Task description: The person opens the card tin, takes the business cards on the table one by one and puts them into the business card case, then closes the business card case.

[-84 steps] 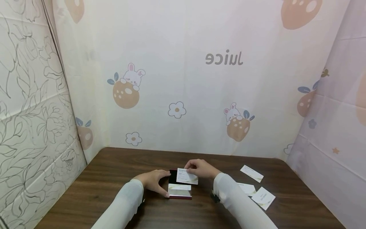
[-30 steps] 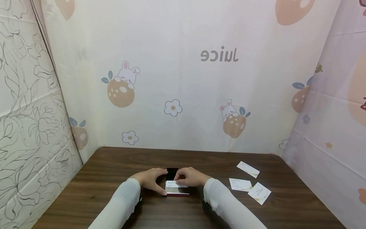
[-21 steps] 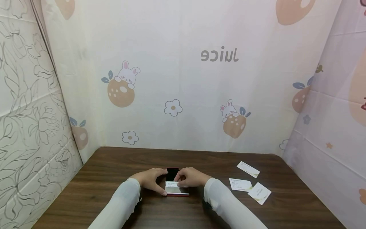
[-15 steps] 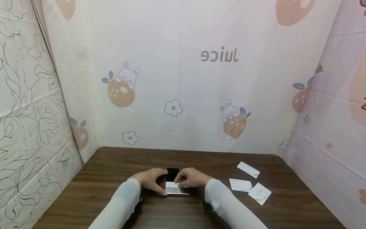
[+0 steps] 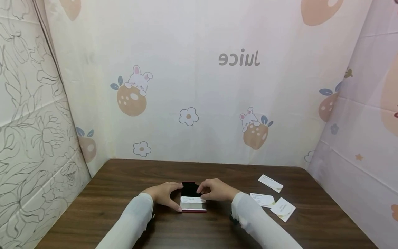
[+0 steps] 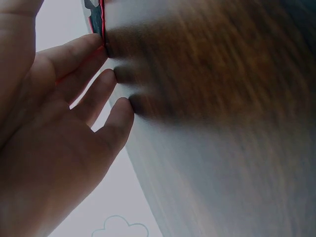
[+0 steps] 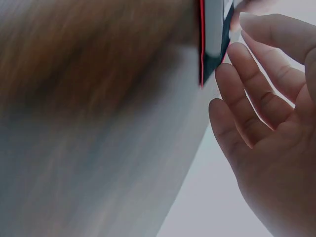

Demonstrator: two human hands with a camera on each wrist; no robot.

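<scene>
At the table's [image 5: 109, 204] near middle, the left hand [image 5: 163, 195] grips the open card case [image 5: 192, 204] at its nine o'clock edge; the right hand [image 5: 217, 190], fingers loosely curled, touches its raised black lid [image 5: 189, 189]. At three o'clock lie three loose cards [image 5: 270, 199].

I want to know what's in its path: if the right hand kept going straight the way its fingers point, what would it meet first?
Most likely the black lid of the open card case; the right hand points left at it, fingertips almost touching, though depth is unclear.
</scene>
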